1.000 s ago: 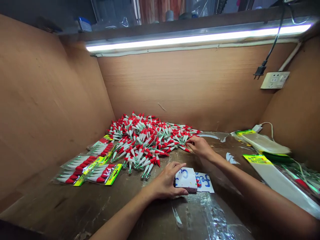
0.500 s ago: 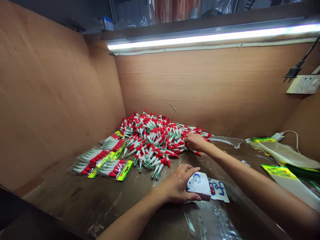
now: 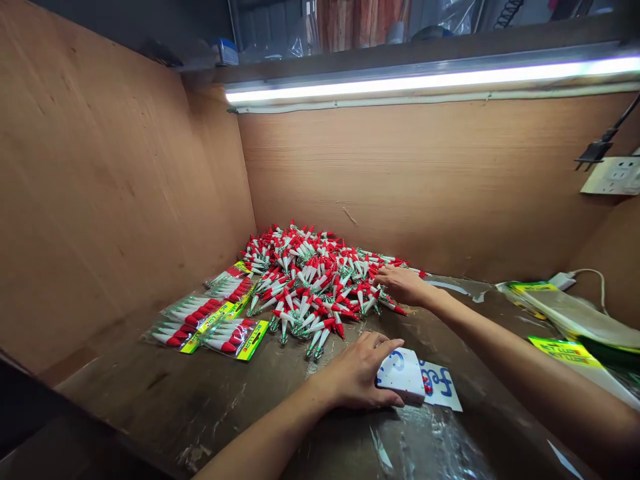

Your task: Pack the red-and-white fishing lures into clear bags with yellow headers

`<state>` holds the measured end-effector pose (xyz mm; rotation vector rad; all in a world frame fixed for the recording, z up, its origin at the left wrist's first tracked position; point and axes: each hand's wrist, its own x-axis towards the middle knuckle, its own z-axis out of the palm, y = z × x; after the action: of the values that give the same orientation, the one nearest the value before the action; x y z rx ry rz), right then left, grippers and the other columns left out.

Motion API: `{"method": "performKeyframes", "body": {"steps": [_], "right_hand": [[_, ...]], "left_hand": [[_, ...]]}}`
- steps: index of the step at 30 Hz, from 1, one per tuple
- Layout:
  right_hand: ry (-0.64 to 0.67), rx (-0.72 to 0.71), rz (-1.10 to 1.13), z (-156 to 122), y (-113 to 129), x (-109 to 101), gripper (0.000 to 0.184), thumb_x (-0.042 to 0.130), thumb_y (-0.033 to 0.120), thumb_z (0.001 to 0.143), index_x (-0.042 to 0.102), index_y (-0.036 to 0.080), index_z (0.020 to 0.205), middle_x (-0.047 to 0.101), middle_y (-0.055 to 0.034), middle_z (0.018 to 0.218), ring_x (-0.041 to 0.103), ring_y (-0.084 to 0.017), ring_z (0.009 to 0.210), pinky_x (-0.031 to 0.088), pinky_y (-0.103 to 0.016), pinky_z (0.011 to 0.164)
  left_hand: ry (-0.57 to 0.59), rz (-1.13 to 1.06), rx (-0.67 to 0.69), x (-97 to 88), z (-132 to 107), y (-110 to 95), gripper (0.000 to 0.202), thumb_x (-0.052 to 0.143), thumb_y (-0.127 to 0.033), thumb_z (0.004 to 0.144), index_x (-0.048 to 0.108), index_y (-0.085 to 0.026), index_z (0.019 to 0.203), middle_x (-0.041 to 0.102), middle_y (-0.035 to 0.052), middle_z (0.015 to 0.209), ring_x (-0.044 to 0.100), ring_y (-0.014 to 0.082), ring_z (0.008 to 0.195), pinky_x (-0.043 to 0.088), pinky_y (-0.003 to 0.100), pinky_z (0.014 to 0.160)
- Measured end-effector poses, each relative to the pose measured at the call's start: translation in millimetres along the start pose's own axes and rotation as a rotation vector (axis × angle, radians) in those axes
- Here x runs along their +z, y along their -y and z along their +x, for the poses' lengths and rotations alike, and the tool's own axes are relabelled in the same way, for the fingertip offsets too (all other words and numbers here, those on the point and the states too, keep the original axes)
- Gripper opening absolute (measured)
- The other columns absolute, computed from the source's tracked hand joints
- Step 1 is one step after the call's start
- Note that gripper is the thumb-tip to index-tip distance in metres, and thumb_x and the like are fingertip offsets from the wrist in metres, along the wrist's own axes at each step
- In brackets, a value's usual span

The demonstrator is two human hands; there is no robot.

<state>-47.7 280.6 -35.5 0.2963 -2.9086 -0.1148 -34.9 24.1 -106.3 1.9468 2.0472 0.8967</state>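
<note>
My left hand (image 3: pixel 364 373) is wrapped round a small white box (image 3: pixel 401 373) with blue lettering and coloured specks, resting on the table. From the box's right end sticks out a white card flap (image 3: pixel 444 385) with blue letters, and a bit of red shows at the opening. My right hand (image 3: pixel 404 285) is at the right side of a heap of squid jigs (image 3: pixel 310 273), with white bodies, red ends and green spiky hook crowns. Its fingers are bent together among the jigs; the fingertips are partly hidden.
Filled clear packs (image 3: pixel 227 337) of jigs with yellow-green headers lie at the left. Flat header bags (image 3: pixel 575 353) are stacked at the right. A plug (image 3: pixel 595 152) hangs by a socket (image 3: pixel 613 175). Wooden panels (image 3: pixel 400 173) enclose the table under a tube light (image 3: pixel 425 81).
The view has shifted slightly. My right hand stays at the heap, its fingers reaching a little more into the jigs. My left hand keeps its hold on the box.
</note>
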Motion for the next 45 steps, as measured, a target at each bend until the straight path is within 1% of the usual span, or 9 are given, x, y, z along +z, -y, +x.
{"method": "performKeyframes", "body": {"steps": [4, 11, 15, 20, 24, 28, 33, 39, 45], "right_hand": [[-0.045, 0.255, 0.078, 18, -11, 4, 0.021, 0.052, 0.024, 0.096, 0.070, 0.024, 0.107, 0.071, -0.0071, 0.111, 0.062, -0.022, 0.103, 0.041, -0.026, 0.077], [0.024, 0.633, 0.304, 96, -24, 11, 0.034, 0.052, 0.044, 0.100, 0.067, 0.013, 0.105, 0.071, -0.0072, 0.097, 0.068, -0.019, 0.085, 0.052, -0.031, 0.075], [0.145, 0.660, 0.466, 120, -32, 8, 0.030, 0.062, 0.042, 0.095, 0.065, 0.012, 0.093, 0.065, 0.0002, 0.081, 0.061, -0.012, 0.065, 0.052, -0.026, 0.060], [0.235, 0.566, 0.711, 121, -48, -11, 0.046, 0.083, 0.050, 0.072, 0.057, 0.015, 0.057, 0.040, 0.0073, 0.043, 0.032, -0.006, 0.040, 0.024, -0.024, 0.041], [0.253, 0.480, 0.906, 88, -52, -29, 0.048, 0.083, 0.058, 0.066, 0.061, 0.016, 0.062, 0.051, 0.0034, 0.049, 0.035, -0.006, 0.041, 0.026, -0.023, 0.041], [0.194, 0.424, 1.205, 20, -48, -35, 0.050, 0.077, 0.064, 0.071, 0.066, 0.015, 0.076, 0.066, -0.0036, 0.068, 0.052, -0.009, 0.053, 0.037, -0.021, 0.048], [-0.078, 0.665, 1.598, -67, -27, -20, 0.045, 0.082, 0.055, 0.072, 0.061, 0.016, 0.075, 0.066, -0.0010, 0.066, 0.055, -0.007, 0.052, 0.036, -0.016, 0.044], [-0.258, 0.958, 1.735, -127, 17, -4, 0.042, 0.081, 0.055, 0.073, 0.061, 0.018, 0.075, 0.066, -0.0011, 0.067, 0.055, -0.007, 0.048, 0.038, -0.017, 0.040], [-0.254, 0.940, 1.598, -181, 26, 5, 0.036, 0.084, 0.048, 0.070, 0.068, 0.018, 0.082, 0.071, -0.0021, 0.072, 0.063, -0.012, 0.061, 0.048, -0.022, 0.056]], "left_hand": [[0.016, 0.005, 0.000, -2.4, 1, -2, 0.100, 0.080, -0.055, 0.071, 0.029, -0.031, 0.154, 0.046, 0.0115, 0.141, 0.045, 0.0328, 0.129, 0.039, 0.049, 0.109], [0.008, 0.015, -0.027, 0.1, -1, 3, 0.100, 0.080, -0.057, 0.069, 0.031, -0.031, 0.153, 0.047, 0.0114, 0.141, 0.047, 0.0333, 0.127, 0.042, 0.049, 0.107], [0.015, 0.006, -0.025, 0.1, -2, 8, 0.102, 0.081, -0.058, 0.068, 0.032, -0.030, 0.153, 0.047, 0.0120, 0.142, 0.047, 0.0340, 0.128, 0.041, 0.050, 0.108], [0.031, -0.031, -0.025, -4.1, 1, 9, 0.100, 0.080, -0.057, 0.069, 0.032, -0.031, 0.152, 0.048, 0.0114, 0.141, 0.046, 0.0338, 0.127, 0.041, 0.049, 0.108], [0.023, -0.031, -0.046, -4.8, 2, 8, 0.101, 0.081, -0.057, 0.067, 0.033, -0.030, 0.151, 0.047, 0.0110, 0.142, 0.046, 0.0334, 0.127, 0.041, 0.049, 0.108], [0.025, -0.015, -0.071, -3.2, 2, 8, 0.100, 0.082, -0.054, 0.067, 0.032, -0.031, 0.152, 0.046, 0.0114, 0.142, 0.045, 0.0333, 0.127, 0.040, 0.050, 0.108], [0.021, -0.030, -0.103, -4.0, 4, 5, 0.101, 0.085, -0.044, 0.066, 0.032, -0.034, 0.151, 0.047, 0.0085, 0.142, 0.046, 0.0308, 0.127, 0.040, 0.047, 0.108], [-0.001, 0.016, -0.110, -6.9, 8, -2, 0.099, 0.085, -0.036, 0.066, 0.034, -0.036, 0.150, 0.048, 0.0061, 0.142, 0.047, 0.0304, 0.125, 0.039, 0.048, 0.109], [0.009, 0.065, -0.108, -9.6, 9, -5, 0.092, 0.083, -0.034, 0.070, 0.036, -0.036, 0.149, 0.050, 0.0060, 0.139, 0.048, 0.0296, 0.123, 0.042, 0.049, 0.106]]}}
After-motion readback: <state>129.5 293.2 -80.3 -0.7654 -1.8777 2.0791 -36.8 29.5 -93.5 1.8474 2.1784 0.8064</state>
